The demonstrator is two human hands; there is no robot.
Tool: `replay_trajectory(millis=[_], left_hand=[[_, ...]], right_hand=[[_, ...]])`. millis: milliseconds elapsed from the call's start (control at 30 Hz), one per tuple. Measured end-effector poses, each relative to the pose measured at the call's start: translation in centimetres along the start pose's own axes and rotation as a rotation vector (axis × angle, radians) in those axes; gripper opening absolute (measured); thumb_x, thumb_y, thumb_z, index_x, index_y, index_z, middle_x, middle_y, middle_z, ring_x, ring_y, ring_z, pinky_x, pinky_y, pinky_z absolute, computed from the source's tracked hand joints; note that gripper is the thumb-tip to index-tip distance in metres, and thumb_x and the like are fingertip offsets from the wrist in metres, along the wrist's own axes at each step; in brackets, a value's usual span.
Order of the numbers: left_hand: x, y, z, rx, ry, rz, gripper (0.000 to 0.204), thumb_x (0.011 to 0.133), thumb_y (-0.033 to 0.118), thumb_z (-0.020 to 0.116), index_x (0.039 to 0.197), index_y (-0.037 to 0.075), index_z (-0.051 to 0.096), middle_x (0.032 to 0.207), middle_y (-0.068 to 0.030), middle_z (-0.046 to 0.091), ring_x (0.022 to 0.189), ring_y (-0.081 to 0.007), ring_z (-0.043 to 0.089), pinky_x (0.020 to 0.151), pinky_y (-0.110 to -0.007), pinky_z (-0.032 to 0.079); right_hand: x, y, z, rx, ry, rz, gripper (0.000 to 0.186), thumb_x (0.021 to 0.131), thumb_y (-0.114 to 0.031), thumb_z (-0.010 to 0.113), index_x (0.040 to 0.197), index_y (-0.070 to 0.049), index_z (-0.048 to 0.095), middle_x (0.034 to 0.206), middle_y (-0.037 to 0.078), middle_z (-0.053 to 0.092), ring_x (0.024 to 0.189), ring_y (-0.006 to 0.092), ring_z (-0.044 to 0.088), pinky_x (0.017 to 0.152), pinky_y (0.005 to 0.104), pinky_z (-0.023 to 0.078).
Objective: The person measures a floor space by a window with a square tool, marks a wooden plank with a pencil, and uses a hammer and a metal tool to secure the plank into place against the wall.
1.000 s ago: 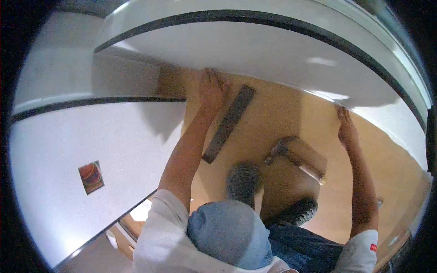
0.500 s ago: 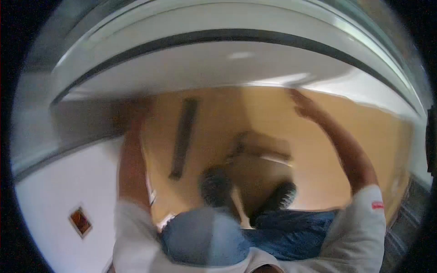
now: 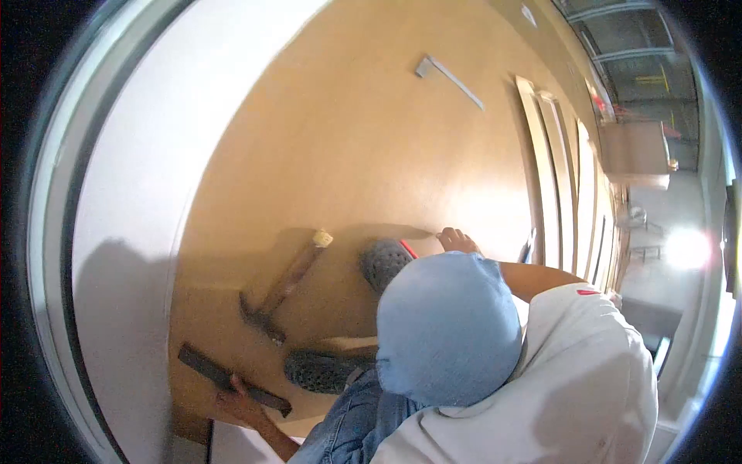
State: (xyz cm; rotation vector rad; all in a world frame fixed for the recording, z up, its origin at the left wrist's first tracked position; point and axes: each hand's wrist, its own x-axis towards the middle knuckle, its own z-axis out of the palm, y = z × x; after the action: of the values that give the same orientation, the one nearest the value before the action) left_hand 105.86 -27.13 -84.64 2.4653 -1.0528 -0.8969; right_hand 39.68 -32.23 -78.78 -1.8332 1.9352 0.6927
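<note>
My left hand [image 3: 241, 404] is low on the left at a dark flat bar [image 3: 267, 397] on the wooden floor, one finger lying across it and the others partly hidden along its near edge. Farther up lies a claw hammer [image 3: 290, 282] with a wooden handle, its head toward the wall. My right hand [image 3: 459, 240] reaches down beyond my bent knee, and its bent fingers look apart near the floor. Nothing shows in it, though my knee hides part of it. A thin red strip [image 3: 409, 249] shows between that hand and my grey shoe [image 3: 382, 264].
A white panel [image 3: 127, 232] curves along the left. On the floor ahead lies a grey L-shaped strip [image 3: 452, 81]. Long pale boards [image 3: 553, 162] stand along the right, with a cardboard box [image 3: 638, 151] beyond them. A bright lamp [image 3: 688, 248] shines at far right.
My view has turned to the right. Both hands have come down from the white panel: the left is now at the dark bar, the right near the floor beyond my knee.
</note>
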Motion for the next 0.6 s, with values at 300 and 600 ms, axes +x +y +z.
replay_trajectory(millis=[300,600], left_hand=[[1.8,0.9,0.3,0.526,0.019,0.028,0.079,0.087,0.052,0.065,0.135,-0.008,0.046,0.123,-0.0300,0.059,0.107,-0.0460,0.059,0.090,-0.051,0.049],[-1.3,8.2,1.1,0.528,-0.100,0.228,0.066,0.079,0.033,0.074,0.124,-0.009,0.050,0.118,-0.0303,0.057,0.110,-0.0469,0.055,0.094,-0.049,0.045]], right_hand=[[-3.7,-1.3,7.1,0.326,0.278,0.053,0.023,0.080,-0.013,0.063,0.099,-0.002,0.054,0.098,0.015,0.057,0.096,0.0340,0.059,0.076,0.0452,0.054],[-5.8,-2.1,5.5,0.517,0.184,0.021,0.046,0.083,-0.036,0.071,0.118,-0.008,0.058,0.110,0.013,0.057,0.111,0.0335,0.055,0.094,0.0449,0.048]])
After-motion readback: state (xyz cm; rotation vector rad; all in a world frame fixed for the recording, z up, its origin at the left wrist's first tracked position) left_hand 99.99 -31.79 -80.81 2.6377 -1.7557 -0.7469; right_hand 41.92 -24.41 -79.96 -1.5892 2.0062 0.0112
